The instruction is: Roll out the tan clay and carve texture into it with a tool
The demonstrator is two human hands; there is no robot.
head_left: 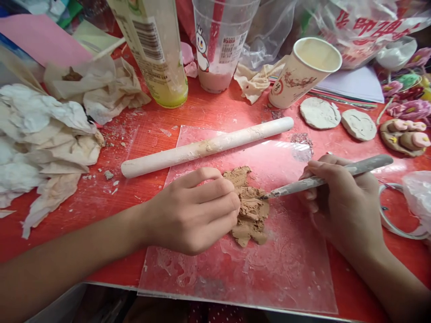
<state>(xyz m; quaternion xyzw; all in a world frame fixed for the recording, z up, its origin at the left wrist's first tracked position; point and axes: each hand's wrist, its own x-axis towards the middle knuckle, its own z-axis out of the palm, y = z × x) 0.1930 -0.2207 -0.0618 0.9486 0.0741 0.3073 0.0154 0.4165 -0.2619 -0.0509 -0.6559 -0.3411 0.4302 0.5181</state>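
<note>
A flattened, ragged lump of brown clay [252, 211] lies on a transparent plastic sheet [286, 278]. My left hand [198, 211] is curled closed at the clay's left edge, its fingertips pressed to it and partly hidden. From the other side my right hand [343, 202] grips a grey, clay-smeared modelling tool [303, 184] like a pen. The tool's thin tip touches the upper right of the clay. Behind both hands, a whitish rolling pin [208, 146] rests slantwise across the sheet's far edge.
Crumpled tissues [50, 139] pile up at left. A bottle [155, 54], a plastic cup [222, 45] and a paper cup [303, 72] stand at the back. At right are two pale clay discs [319, 113], a small clay piece [404, 137] and a tape roll [384, 211].
</note>
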